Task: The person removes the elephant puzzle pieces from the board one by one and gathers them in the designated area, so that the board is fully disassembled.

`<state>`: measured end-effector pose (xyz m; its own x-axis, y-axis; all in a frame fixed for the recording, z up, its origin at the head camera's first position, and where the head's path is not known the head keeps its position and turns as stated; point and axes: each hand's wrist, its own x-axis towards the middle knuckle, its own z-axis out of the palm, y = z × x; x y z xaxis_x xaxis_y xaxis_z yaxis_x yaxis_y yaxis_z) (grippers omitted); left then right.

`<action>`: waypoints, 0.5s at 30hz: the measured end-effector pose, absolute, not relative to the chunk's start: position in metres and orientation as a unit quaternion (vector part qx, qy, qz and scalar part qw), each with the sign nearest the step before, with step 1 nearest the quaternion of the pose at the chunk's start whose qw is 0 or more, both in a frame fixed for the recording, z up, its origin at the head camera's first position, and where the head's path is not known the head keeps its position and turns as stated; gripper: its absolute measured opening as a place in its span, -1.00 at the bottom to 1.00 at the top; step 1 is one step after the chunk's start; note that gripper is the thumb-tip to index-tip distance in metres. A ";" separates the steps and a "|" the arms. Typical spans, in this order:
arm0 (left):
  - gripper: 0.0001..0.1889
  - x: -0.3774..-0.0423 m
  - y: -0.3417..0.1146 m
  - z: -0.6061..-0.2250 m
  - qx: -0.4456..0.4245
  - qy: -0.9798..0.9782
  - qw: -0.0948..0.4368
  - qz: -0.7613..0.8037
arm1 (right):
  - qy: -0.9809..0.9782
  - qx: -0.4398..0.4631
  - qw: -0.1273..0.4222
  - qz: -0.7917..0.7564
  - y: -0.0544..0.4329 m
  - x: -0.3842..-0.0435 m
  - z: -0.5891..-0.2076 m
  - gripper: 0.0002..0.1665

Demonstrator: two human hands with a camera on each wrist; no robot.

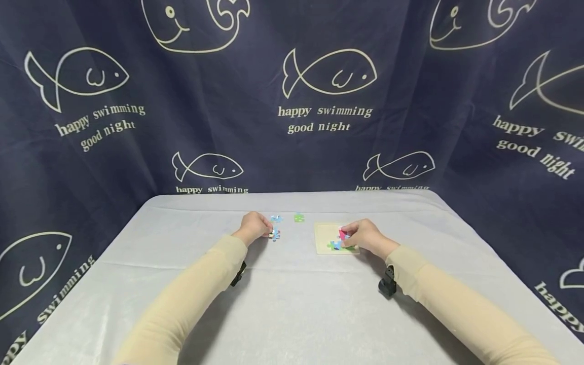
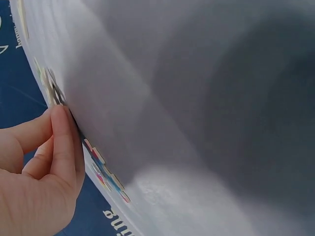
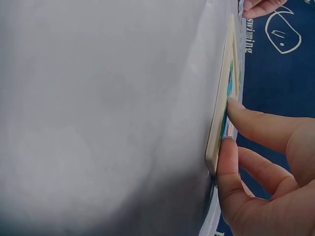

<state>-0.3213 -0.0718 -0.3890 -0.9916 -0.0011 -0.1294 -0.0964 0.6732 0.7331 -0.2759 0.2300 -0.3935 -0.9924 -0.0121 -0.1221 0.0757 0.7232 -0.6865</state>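
My left hand point(image 1: 255, 227) pinches a small blue puzzle piece point(image 1: 276, 235) at its fingertips, close over the cloth. In the left wrist view, that hand point(image 2: 47, 162) has its thumb and fingertips together on the thin edge of the piece. On the right, my right hand point(image 1: 367, 237) reaches over a shallow wooden puzzle tray point(image 1: 325, 232). Its thumb and fingers hold a pink puzzle piece point(image 1: 342, 234) inside the tray, partly covered by the fingers. Blue-green pieces point(image 1: 336, 246) lie along the tray's near side. The right wrist view shows the fingertips point(image 3: 228, 143) right at the tray's rim.
Beyond the left hand lie a light blue piece point(image 1: 276, 218) and a green piece point(image 1: 298, 218). More colourful pieces point(image 2: 115, 184) show beside the left hand in its wrist view. A pale cloth covers the table point(image 1: 292, 304); a dark blue fish-print curtain point(image 1: 328, 152) hangs behind.
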 end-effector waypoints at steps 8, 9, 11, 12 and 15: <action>-0.96 -0.315 -0.071 -0.386 -0.010 0.928 0.044 0.369 | 0.923 0.024 0.076 -0.377 0.230 -0.278 -0.392 -0.33; -0.96 -0.315 -0.071 -0.386 -0.012 0.928 0.045 0.371 | 0.921 0.024 0.080 -0.381 0.230 -0.278 -0.392 -0.32; -0.96 -0.315 -0.072 -0.386 -0.014 0.927 0.047 0.373 | 0.919 0.024 0.085 -0.384 0.230 -0.279 -0.392 -0.31; -0.96 -0.316 -0.072 -0.387 -0.017 0.925 0.050 0.376 | 0.919 0.024 0.087 -0.385 0.230 -0.279 -0.392 -0.31; -0.96 -0.317 -0.073 -0.387 -0.019 0.923 0.058 0.381 | 0.922 0.021 0.082 -0.379 0.230 -0.279 -0.393 -0.31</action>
